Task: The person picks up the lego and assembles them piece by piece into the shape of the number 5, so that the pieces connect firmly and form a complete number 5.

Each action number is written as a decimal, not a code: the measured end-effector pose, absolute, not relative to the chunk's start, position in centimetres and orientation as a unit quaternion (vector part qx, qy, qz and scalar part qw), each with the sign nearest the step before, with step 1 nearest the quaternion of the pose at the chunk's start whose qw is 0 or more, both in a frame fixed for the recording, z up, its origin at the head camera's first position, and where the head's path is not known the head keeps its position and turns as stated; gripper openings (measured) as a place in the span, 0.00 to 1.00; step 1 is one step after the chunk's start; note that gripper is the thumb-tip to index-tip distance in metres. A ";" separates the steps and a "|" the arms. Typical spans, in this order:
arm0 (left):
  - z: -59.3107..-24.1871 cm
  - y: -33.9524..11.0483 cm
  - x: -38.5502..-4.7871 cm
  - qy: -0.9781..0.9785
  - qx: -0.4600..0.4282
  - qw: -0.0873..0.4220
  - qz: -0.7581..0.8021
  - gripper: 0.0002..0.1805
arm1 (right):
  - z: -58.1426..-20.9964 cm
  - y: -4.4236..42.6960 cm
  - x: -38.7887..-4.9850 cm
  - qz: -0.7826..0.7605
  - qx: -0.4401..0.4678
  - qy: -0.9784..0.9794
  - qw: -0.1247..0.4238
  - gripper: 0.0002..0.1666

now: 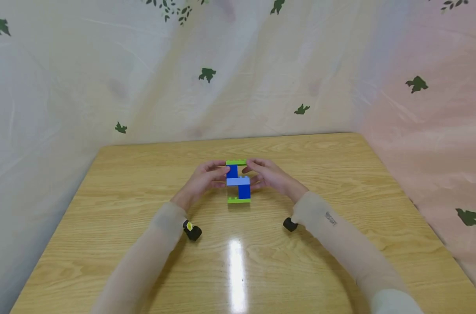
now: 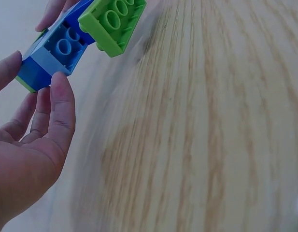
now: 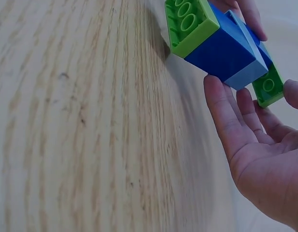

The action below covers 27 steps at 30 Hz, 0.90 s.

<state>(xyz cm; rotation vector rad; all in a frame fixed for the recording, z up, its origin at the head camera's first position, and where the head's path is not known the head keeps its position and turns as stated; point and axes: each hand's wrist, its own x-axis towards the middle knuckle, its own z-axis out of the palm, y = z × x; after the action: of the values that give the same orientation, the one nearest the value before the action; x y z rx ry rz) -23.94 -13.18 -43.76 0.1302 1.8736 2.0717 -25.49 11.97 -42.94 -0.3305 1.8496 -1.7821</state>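
Both hands hold a stepped stack of toy building bricks (image 1: 243, 192) over the middle of the table. From top to bottom it has a thin green brick (image 1: 236, 162), a dark blue one, a light blue one (image 1: 238, 181), a second dark blue one set to the right, and a thin green one (image 1: 239, 201). My left hand (image 1: 201, 179) grips its left side, thumb on the upper dark blue brick. My right hand (image 1: 271, 175) holds the right side, with its thumb at the top green brick's end. Hollow undersides of green bricks (image 3: 190, 21) show in both wrist views.
The wooden table (image 1: 238, 226) spreads around the hands. A pale cloth (image 1: 245, 52) with green leaf prints stands behind it and at both sides. Small black devices (image 1: 290, 224) sit at the wrists, under light sleeves (image 1: 340, 231).
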 end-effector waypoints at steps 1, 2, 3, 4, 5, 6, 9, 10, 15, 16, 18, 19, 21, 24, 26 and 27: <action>-43.9 -13.2 -24.0 0.659 0.044 0.173 0.731 0.25 | -43.1 12.0 -25.6 -0.663 -0.120 0.686 0.274 0.32; -44.0 -13.2 -24.2 0.658 0.042 0.174 0.732 0.25 | -43.3 12.0 -25.8 -0.664 -0.118 0.685 0.275 0.32; -44.2 -13.2 -24.3 0.657 0.039 0.175 0.733 0.24 | -43.4 12.0 -25.9 -0.664 -0.115 0.685 0.275 0.32; -44.3 -13.2 -24.3 0.656 0.038 0.176 0.733 0.25 | -43.6 12.0 -26.1 -0.665 -0.113 0.685 0.276 0.32; -44.4 -13.2 -24.4 0.656 0.037 0.177 0.733 0.25 | -43.7 11.9 -26.2 -0.664 -0.111 0.687 0.275 0.32; -44.5 -13.2 -24.5 0.654 0.035 0.179 0.734 0.25 | -43.8 11.9 -26.2 -0.664 -0.108 0.687 0.275 0.32; -44.7 -13.2 -24.7 0.654 0.031 0.182 0.733 0.25 | -43.8 11.7 -26.4 -0.668 -0.096 0.685 0.274 0.31; -44.7 -13.2 -24.8 0.655 0.029 0.184 0.733 0.25 | -43.8 11.6 -26.4 -0.672 -0.091 0.683 0.273 0.31; -44.8 -13.3 -25.1 0.667 0.018 0.192 0.719 0.26 | -43.8 11.4 -26.6 -0.683 -0.071 0.677 0.264 0.32; -44.8 -13.3 -25.2 0.671 0.016 0.193 0.716 0.27 | -43.8 11.3 -26.6 -0.685 -0.068 0.676 0.262 0.32; -44.8 -13.4 -25.3 0.677 0.014 0.195 0.709 0.27 | -43.9 11.3 -26.8 -0.688 -0.061 0.675 0.259 0.32; -44.8 -13.4 -25.3 0.678 0.014 0.196 0.708 0.27 | -44.0 11.3 -26.8 -0.689 -0.058 0.675 0.259 0.32; -44.8 -13.4 -25.3 0.681 0.014 0.197 0.705 0.26 | -44.2 11.3 -27.0 -0.689 -0.053 0.676 0.256 0.33; -44.8 -13.4 -25.3 0.680 0.016 0.197 0.706 0.26 | -44.4 11.3 -27.2 -0.678 -0.043 0.691 0.248 0.34; -44.9 -13.4 -25.2 0.679 0.014 0.196 0.708 0.26 | -44.6 11.2 -27.4 -0.666 -0.042 0.704 0.242 0.34; -45.0 -13.4 -25.2 0.677 0.012 0.196 0.709 0.25 | -44.6 11.2 -27.4 -0.661 -0.040 0.710 0.239 0.34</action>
<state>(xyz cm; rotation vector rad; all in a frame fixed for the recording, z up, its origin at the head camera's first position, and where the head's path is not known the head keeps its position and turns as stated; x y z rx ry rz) -25.20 -13.39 -44.97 0.0343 1.8963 1.9861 -27.42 11.16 -44.62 -0.1095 1.9445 -1.8093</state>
